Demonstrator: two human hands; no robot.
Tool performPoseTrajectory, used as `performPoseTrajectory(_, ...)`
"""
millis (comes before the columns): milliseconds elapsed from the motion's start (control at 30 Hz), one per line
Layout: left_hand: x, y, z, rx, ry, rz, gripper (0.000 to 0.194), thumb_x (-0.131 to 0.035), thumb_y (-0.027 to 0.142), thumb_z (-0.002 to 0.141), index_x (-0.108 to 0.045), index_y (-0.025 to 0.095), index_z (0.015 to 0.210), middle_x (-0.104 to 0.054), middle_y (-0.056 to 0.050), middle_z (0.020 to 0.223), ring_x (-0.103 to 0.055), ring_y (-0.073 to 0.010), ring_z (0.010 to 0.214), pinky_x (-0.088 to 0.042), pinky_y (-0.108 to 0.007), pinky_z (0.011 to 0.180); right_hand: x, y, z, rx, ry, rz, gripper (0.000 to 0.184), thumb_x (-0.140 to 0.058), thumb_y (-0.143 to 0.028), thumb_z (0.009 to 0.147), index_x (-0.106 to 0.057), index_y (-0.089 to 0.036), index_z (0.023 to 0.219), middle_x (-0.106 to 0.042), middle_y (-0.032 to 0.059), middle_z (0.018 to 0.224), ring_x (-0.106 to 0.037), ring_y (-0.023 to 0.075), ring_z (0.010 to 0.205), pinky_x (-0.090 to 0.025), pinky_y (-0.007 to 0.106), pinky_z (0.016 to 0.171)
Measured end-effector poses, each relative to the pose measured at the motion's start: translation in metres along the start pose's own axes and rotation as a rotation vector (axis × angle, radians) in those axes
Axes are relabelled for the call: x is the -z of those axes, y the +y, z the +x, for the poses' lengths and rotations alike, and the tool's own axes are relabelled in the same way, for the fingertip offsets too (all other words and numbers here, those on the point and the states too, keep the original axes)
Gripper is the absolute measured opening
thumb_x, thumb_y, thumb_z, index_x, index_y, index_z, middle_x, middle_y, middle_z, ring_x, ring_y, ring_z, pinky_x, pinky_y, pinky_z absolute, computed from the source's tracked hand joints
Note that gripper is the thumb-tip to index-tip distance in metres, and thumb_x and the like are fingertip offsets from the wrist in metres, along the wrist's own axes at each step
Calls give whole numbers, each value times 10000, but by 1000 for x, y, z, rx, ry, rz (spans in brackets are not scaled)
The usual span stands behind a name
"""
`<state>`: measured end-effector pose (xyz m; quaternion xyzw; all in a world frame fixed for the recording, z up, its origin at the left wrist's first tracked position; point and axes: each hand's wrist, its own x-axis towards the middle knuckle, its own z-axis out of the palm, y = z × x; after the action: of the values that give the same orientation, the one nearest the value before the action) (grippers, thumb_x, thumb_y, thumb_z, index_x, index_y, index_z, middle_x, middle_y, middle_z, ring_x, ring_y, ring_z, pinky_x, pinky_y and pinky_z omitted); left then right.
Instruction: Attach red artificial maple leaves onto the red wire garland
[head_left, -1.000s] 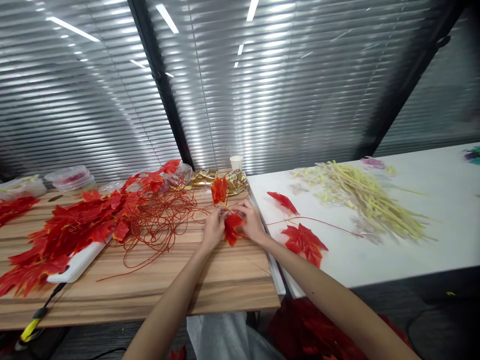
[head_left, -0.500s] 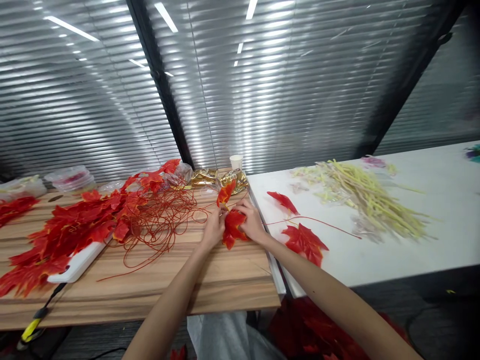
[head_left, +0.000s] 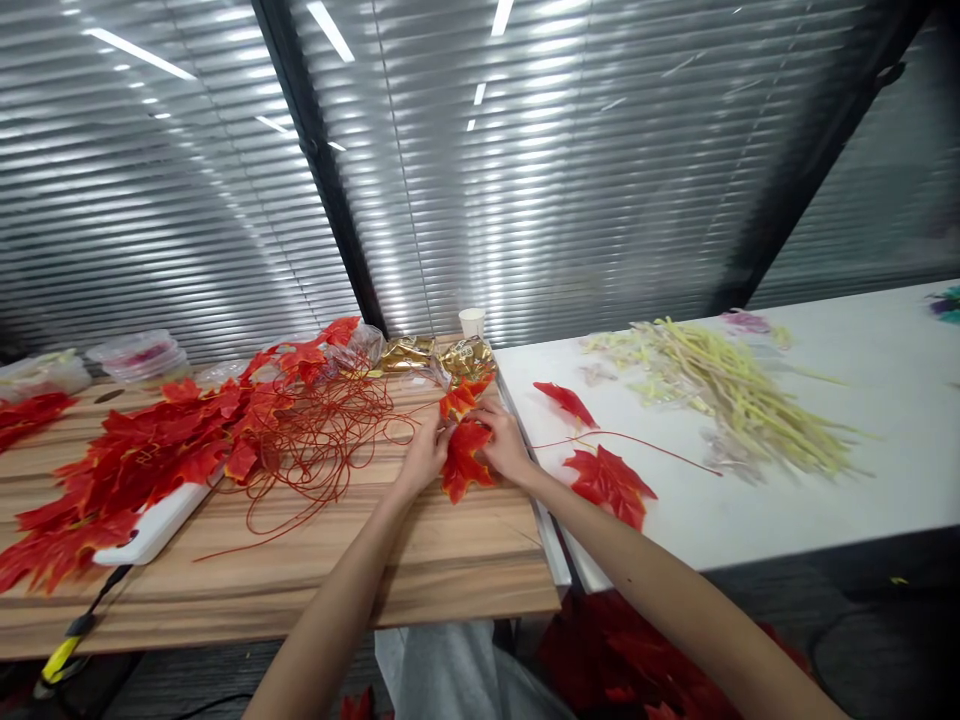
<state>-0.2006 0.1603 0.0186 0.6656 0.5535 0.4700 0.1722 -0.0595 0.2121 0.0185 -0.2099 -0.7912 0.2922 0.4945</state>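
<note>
Hands grasping 2 red leaves | upper leaf tipped farther right than before

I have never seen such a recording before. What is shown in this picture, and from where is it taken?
There is no robot here: a person works with two bare hands. The camera is worn on the head and looks forward and down. The left hand and right hand hold small red leaves between them. On the wooden table lie a leaf pile, tangled red cord and gold wrappers. The white table beside it holds yellow strips and two loose leaves.
</note>
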Motion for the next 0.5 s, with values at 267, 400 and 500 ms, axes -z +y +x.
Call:
performPoseTrajectory(267, 0, -7, 1, 22, 59, 66, 118, -436, 181, 805, -544, 153, 843, -632, -60, 796, -580, -165, 742, -453, -289, 712, 3, -2, 1, -5, -33, 22, 219, -508, -34, 668, -644, -155, 788, -543, 46, 837, -524, 163, 760, -414, 269, 668)
performPoseTrajectory(400, 3, -5, 2, 10, 89, 131, 115, -443, 203, 808, -541, 154, 774, -609, -35, 731, -558, -147, 682, -429, -261, 665, 3, -2, 1, -3, -39, 25, 232, -470, -31, 710, -649, -156, 787, -528, 38, 810, -523, 154, 751, -402, 261, 659)
performPoseTrajectory(500, 4, -2, 2, -1, 76, 125, 124, -436, 200, 810, -532, 155, 746, -590, -21, 711, -545, -133, 668, -419, -245, 655, 1, 1, 1, -29, -22, 32, 257, -446, -16, 723, -651, -163, 774, -522, 32, 797, -517, 149, 744, -402, 261, 659)
